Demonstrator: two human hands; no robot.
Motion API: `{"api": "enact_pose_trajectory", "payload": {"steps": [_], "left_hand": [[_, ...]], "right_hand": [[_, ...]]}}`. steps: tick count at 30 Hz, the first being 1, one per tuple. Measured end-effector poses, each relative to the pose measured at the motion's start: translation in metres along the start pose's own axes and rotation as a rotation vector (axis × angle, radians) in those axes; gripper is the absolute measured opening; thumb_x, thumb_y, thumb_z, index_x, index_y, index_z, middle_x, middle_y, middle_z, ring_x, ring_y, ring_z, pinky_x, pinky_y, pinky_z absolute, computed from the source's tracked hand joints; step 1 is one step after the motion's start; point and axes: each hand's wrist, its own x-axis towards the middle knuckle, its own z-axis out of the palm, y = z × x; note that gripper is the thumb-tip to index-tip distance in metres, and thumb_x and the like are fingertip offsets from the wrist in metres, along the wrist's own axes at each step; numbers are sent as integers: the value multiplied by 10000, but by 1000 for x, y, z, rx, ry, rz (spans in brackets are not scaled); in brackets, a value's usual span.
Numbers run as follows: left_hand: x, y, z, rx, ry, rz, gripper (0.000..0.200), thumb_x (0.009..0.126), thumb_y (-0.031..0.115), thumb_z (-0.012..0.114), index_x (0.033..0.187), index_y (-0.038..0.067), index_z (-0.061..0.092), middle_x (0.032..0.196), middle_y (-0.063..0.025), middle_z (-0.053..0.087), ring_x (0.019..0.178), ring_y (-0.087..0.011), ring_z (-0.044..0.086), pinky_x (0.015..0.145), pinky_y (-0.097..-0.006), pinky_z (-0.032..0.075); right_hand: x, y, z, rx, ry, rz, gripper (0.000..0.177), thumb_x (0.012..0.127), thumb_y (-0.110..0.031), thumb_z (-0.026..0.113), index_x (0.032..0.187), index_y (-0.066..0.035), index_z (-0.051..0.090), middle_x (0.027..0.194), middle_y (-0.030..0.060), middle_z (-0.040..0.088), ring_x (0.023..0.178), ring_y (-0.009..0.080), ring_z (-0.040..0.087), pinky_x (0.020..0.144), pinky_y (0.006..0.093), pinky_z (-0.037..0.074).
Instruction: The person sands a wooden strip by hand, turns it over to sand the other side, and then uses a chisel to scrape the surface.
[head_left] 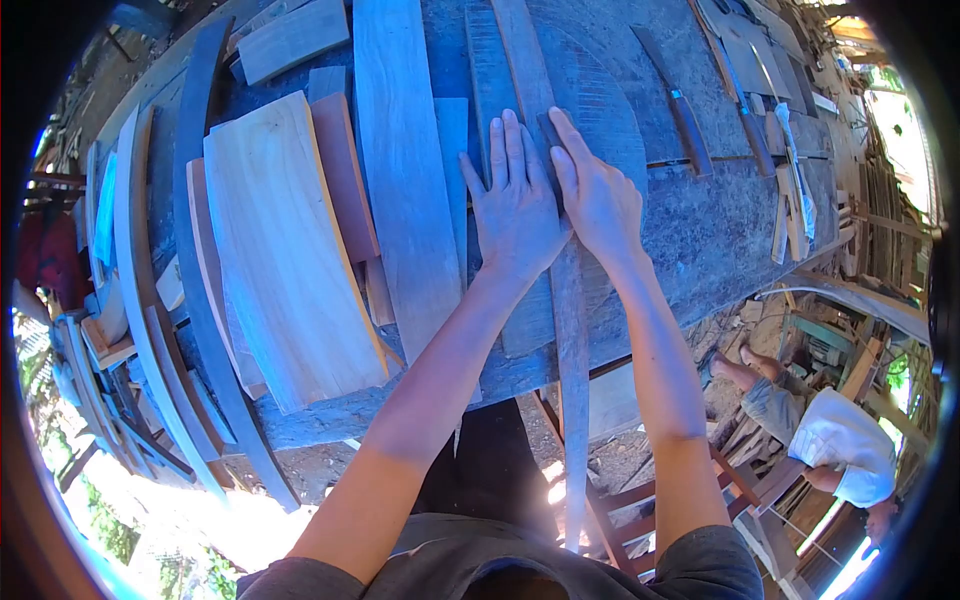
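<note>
A long narrow wooden strip (570,330) runs lengthwise beneath my hands and juts past the near edge of the workbench. My left hand (515,210) lies flat over the strip and the board beside it, its fingers stretched forward. Close against it, my right hand (603,200) is partly closed, index finger pointing forward, on a narrow dark piece (548,130) lying along the strip. Most of that piece is covered by my fingers, so I cannot make out its kind.
Wide planks (290,250) and a long board (405,160) lie left of my hands on the workbench (700,240). A handled blade (688,130) and other tools lie to the right. Another person (835,440) is low down at the lower right, among wood scraps.
</note>
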Motion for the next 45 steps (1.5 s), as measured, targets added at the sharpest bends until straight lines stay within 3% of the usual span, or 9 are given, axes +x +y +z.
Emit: {"api": "enact_pose_trajectory", "payload": {"steps": [4, 6, 8, 12, 16, 26, 36, 38, 45], "left_hand": [[-1, 1, 5, -22, 62, 4, 964, 898, 535, 594, 1515, -120, 249, 1637, -262, 126, 1541, -362, 92, 1168, -670, 144], [-3, 1, 6, -12, 69, 6, 958, 907, 542, 580, 1512, -125, 254, 1633, -264, 139, 1537, -364, 109, 1173, -661, 151], [0, 0, 6, 3, 89, 13, 953, 916, 550, 567, 1509, -129, 258, 1630, -267, 152, 1534, -367, 126, 1177, -653, 157], [-2, -4, 11, 39, 125, 41, 964, 930, 590, 534, 1510, -129, 259, 1619, -283, 175, 1526, -374, 159, 1210, -570, 173], [1, -5, 15, 72, 154, 58, 974, 945, 630, 491, 1519, -118, 246, 1619, -294, 164, 1526, -375, 158, 1223, -540, 158], [-30, 4, 5, 152, 114, 160, 931, 976, 674, 389, 1559, -35, 229, 1644, -222, 167, 1542, -335, 113, 1196, -640, 16], [-39, 6, -2, 137, 35, 255, 873, 991, 649, 374, 1571, 10, 239, 1653, -162, 194, 1533, -295, 182, 1212, -611, 35], [-40, 6, -1, 156, 25, 262, 872, 991, 642, 385, 1570, 8, 236, 1653, -161, 195, 1530, -296, 192, 1211, -613, 45], [-42, 7, -5, 94, 5, 253, 867, 984, 613, 430, 1564, -3, 243, 1650, -172, 197, 1523, -311, 209, 1204, -626, 48]], "right_hand": [[-67, 6, -6, 320, 268, 99, 472, 1076, -258, 415, 1531, -135, 400, 842, 178, 706, 661, 276, 701, 571, 377, 519], [-127, -4, -29, 525, 29, 480, 484, 1093, -246, 384, 1539, -61, 367, 924, 184, 694, 654, 226, 651, 611, 339, 520], [-193, -3, -25, 627, 77, 520, 491, 1100, -243, 369, 1534, -14, 357, 1023, 199, 668, 672, 192, 596, 648, 315, 527], [-282, -20, -17, 580, 131, 451, 490, 1086, -206, 404, 1521, 14, 360, 1240, 263, 613, 867, 314, 652, 799, 394, 530], [-300, -38, -12, 569, 125, 441, 488, 1066, -170, 450, 1504, 32, 373, 1346, 290, 559, 1091, 425, 621, 938, 462, 481], [-271, -41, 3, 748, 262, 485, 484, 1081, -151, 408, 1520, 38, 332, 1510, 239, 444, 1376, 360, 463, 1120, 417, 371], [-253, -5, -17, 599, 81, 373, 495, 1083, -189, 404, 1519, 36, 337, 1478, 259, 475, 1340, 403, 498, 1083, 445, 417], [-231, 9, -14, 316, 321, 211, 510, 1055, -176, 490, 1520, -15, 358, 1319, 267, 596, 1064, 420, 663, 798, 420, 562], [-103, 24, -25, 255, 259, 104, 589, 1033, -244, 544, 1540, -69, 302, 1192, 219, 671, 844, 376, 719, 658, 416, 580]]}}
